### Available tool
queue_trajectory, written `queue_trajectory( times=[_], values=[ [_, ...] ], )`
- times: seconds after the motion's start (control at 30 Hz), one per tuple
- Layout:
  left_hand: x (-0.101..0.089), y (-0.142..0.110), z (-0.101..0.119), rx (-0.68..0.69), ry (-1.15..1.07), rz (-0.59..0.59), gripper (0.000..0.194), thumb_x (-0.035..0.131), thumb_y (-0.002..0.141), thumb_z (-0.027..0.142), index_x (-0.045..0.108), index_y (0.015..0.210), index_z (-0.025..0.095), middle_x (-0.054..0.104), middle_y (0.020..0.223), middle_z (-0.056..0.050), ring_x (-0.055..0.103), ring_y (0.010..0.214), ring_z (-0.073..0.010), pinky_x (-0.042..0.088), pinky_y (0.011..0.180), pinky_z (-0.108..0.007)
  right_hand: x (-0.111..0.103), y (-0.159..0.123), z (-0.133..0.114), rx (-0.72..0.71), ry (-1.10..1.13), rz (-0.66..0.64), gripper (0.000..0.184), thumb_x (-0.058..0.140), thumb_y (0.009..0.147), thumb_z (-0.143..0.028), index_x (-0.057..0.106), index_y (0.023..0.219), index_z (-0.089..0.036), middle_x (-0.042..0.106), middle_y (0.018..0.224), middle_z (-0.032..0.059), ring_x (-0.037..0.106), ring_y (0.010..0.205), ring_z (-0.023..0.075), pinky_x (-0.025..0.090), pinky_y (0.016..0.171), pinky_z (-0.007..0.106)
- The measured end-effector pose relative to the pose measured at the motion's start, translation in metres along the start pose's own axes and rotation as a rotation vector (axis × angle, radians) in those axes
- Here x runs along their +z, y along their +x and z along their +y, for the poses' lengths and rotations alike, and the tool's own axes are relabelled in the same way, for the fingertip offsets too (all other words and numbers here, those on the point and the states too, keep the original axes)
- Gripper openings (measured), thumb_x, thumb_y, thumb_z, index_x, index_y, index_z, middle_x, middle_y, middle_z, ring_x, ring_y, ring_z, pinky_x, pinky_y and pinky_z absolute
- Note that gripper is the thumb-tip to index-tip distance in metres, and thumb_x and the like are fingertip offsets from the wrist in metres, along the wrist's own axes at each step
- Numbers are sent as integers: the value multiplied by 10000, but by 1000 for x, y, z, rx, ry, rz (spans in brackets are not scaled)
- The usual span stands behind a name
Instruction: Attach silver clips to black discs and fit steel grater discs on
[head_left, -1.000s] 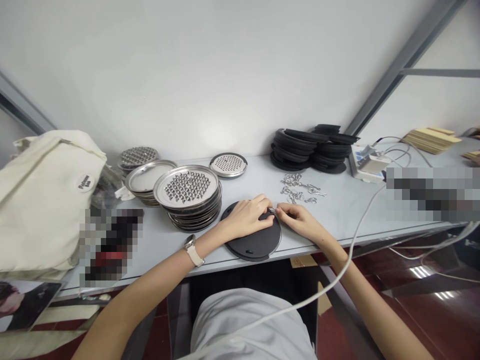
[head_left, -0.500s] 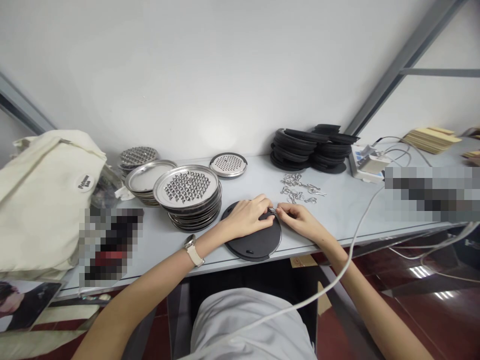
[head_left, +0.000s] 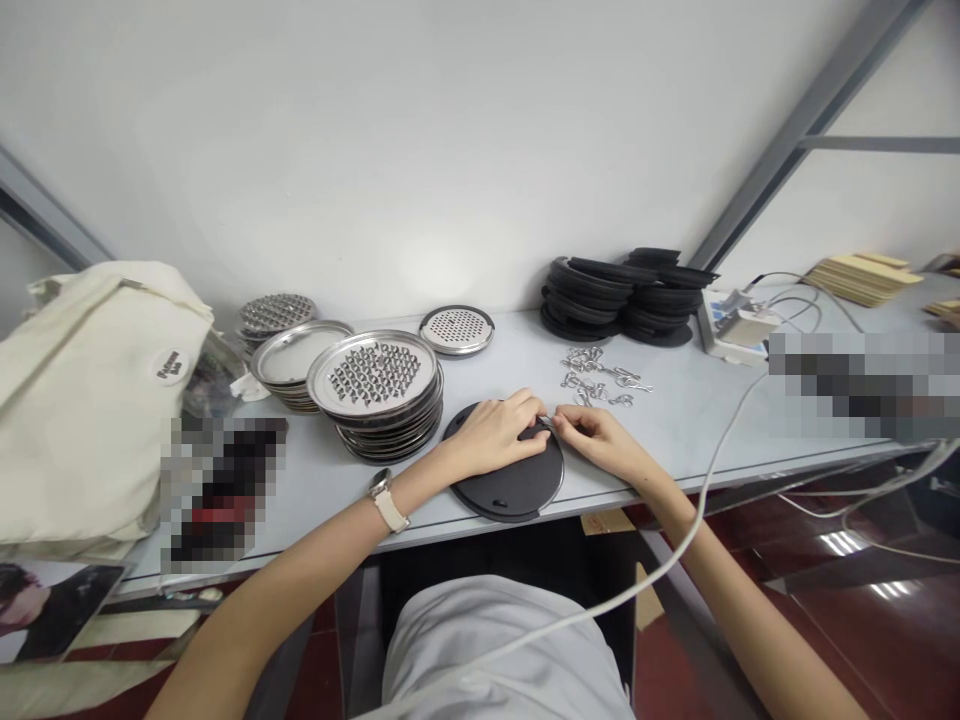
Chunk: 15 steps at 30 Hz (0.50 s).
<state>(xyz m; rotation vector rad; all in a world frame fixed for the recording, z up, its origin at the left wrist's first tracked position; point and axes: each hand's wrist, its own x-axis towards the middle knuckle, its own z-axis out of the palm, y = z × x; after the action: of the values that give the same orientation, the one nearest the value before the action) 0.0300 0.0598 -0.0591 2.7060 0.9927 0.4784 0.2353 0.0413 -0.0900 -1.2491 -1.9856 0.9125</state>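
A black round grater base with a thin metal rim lies flat near the table's front edge. My left hand presses on its upper part, fingers bent and gripping near the right edge. At that edge, my right hand pinches a small metal wire clip, mostly hidden between the fingertips. Beyond my hands is a loose pile of similar wire clips. To the left rises a stack of round metal grater plates, the top one with raised teeth.
A perforated metal disc lies by the wall. Stacks of black rings stand at the back right, beside a power strip. A cream bag fills the left end. A white cable crosses in front of my right forearm.
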Motion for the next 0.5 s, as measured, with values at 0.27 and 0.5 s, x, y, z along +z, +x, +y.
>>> queue_trajectory(
  times=[0.27,0.5],
  values=[
    [-1,1,0,3,7,-17,197,478,914,367,536,984,192,583,979,-13,599,766,-155,406,625,-270,0,0,0,-18,-22,-1,343,411,941,-358,365,646,-189,324,621,-36,319,593,110,269,554,250],
    [-2,1,1,6,2,-17,184,484,914,361,532,980,195,578,973,-9,597,771,-153,403,623,-267,0,0,-1,-47,-64,18,318,440,912,-322,360,632,-195,333,623,-35,331,599,116,281,562,252]
  ],
)
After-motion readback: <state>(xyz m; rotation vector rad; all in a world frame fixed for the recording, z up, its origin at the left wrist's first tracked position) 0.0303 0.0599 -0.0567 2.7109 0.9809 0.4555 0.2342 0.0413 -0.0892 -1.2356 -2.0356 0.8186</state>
